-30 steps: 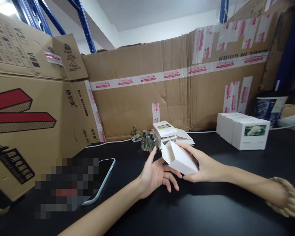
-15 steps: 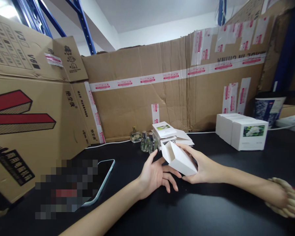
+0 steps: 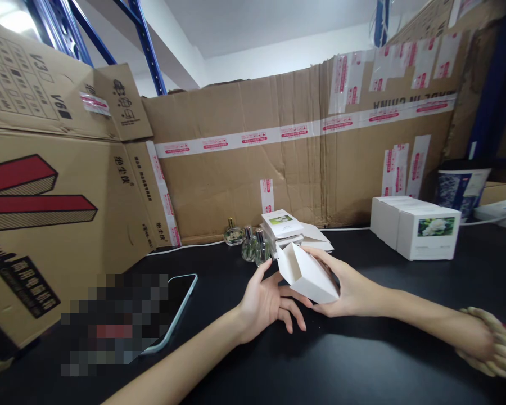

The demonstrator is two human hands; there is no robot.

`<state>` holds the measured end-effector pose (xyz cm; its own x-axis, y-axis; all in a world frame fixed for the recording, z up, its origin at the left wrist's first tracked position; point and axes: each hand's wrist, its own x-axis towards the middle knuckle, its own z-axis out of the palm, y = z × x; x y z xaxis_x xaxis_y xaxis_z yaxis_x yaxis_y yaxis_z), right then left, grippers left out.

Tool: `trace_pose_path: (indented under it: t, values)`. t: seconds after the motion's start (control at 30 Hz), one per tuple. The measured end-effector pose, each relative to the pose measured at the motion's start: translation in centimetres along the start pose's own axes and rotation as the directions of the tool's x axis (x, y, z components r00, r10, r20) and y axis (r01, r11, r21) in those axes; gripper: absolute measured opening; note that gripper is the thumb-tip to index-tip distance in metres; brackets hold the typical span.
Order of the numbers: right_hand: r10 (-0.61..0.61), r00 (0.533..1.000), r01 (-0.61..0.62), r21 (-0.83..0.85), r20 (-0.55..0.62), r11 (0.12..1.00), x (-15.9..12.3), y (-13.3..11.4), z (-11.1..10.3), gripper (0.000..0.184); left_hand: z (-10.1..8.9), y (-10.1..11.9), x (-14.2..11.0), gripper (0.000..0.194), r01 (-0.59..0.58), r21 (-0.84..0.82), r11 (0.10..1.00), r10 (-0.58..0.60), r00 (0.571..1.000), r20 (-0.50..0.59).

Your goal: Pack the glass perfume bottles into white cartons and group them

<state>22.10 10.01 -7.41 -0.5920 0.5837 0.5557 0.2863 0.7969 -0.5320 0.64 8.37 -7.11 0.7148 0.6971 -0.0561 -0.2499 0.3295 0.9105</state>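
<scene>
My right hand (image 3: 348,289) grips a small white carton (image 3: 314,275) by its far and near sides. The carton is tilted, and its uncovered end faces left toward my other hand. Beside that end, my left hand (image 3: 267,304) is palm up with its fingers spread; its fingertips reach under the carton, and whether they touch it I cannot tell. Just behind the hands stand glass perfume bottles (image 3: 260,247) with silver caps. One rounder bottle (image 3: 233,233) with a gold cap is farther left. A stack of flat white cartons (image 3: 282,224) lies behind the held one.
Box-shaped white cartons (image 3: 425,230) with a flower picture stand at the right. A phone (image 3: 181,304) with a pale blue edge lies at the left, partly pixelated. Cardboard walls (image 3: 236,191) bound the black table (image 3: 341,365). A blue-and-white tub (image 3: 461,188) stands back right.
Almost nothing differs. The whole view has shifted very slightly, while both hands and the carton keep the same pose.
</scene>
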Motion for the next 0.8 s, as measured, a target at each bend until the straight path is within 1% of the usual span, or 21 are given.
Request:
trace_pose_path:
  t: [0.13,0.4,0.6,0.8]
  values:
    - [-0.030,0.999,0.030,-0.028,-0.010,0.999,-0.12,-0.17,-0.05,0.085,-0.08,-0.01,0.04,0.072,0.009,-0.001,1.000,-0.009,1.000,0.006]
    - [-0.074,0.997,0.073,-0.088,-0.012,0.993,-0.08,0.32,-0.29,0.087,-0.05,0.04,-0.02,0.071,0.009,0.004,1.000,-0.009,1.000,0.006]
    - [-0.082,0.996,0.079,-0.106,-0.024,0.991,0.03,0.30,-0.19,0.088,0.39,0.21,-0.06,0.073,0.034,0.019,0.999,-0.033,0.999,-0.034]
    - [-0.084,0.996,0.079,-0.113,-0.035,0.990,0.09,0.34,-0.18,0.090,0.41,0.36,-0.05,0.073,0.036,0.025,0.999,-0.036,0.999,-0.025]
